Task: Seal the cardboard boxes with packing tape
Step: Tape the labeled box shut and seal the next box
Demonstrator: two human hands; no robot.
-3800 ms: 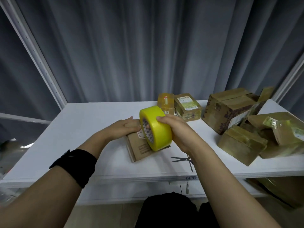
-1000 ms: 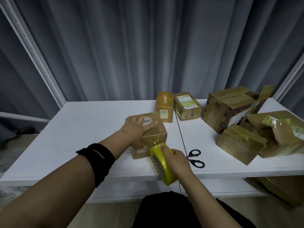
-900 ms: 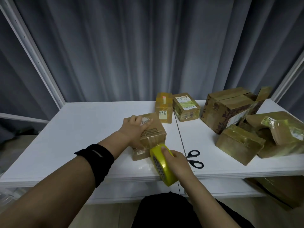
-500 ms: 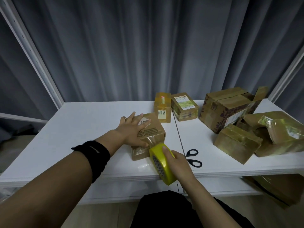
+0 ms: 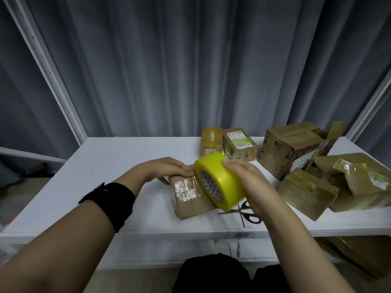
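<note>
While right hand (image 5: 251,180) grips tape roll (image 5: 224,178) | scissors (image 5: 234,211) half-hidden beneath

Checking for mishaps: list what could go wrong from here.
The small brown cardboard box lies skewed near the front edge of the white table under a resting left hand; tugging the yellow tape roll in the right hand might slide it off. The black-handled scissors beneath that hand could be knocked away.
</note>
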